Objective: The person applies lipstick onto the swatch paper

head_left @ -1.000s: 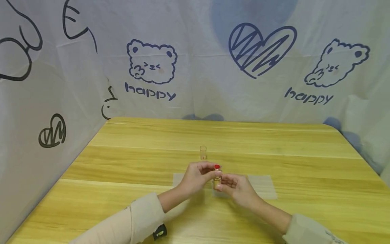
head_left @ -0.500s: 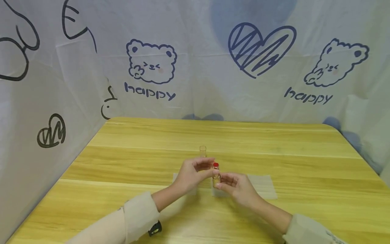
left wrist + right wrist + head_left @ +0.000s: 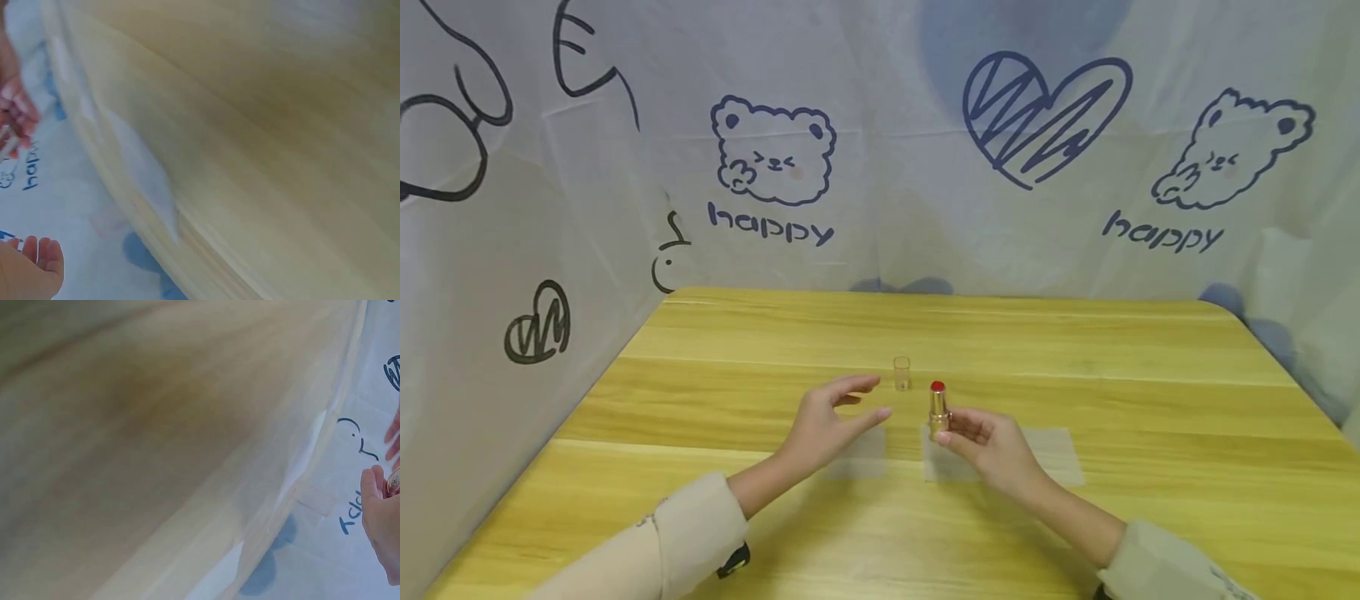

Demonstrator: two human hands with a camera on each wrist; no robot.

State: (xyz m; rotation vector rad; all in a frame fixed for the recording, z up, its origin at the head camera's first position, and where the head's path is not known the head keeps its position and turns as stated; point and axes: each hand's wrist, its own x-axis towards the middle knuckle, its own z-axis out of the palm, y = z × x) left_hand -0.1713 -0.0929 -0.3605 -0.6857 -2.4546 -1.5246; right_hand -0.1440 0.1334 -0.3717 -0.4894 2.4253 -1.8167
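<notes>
Upright above the table, a gold lipstick tube (image 3: 937,408) with a red tip is pinched low down by the right hand (image 3: 996,450). In the right wrist view, that hand (image 3: 382,525) holds the tube (image 3: 394,482) with its end towards the camera. The left hand (image 3: 823,423) is held apart from it, to the left, thumb and fingers spread with nothing between them. In the left wrist view the left hand (image 3: 31,269) shows at the lower left corner. A clear cap (image 3: 902,374) stands on the table behind the hands.
Two whitish translucent sheets lie flat on the wooden table (image 3: 737,400): the left sheet (image 3: 865,457) partly under the left hand, the right sheet (image 3: 1056,454) partly beneath the right hand. White cloth (image 3: 895,208) with drawings hangs behind and at the sides.
The left hand has let go of the lipstick's upper part and moved left. The right hand has raised the tube slightly, and more gold shows below the red tip.
</notes>
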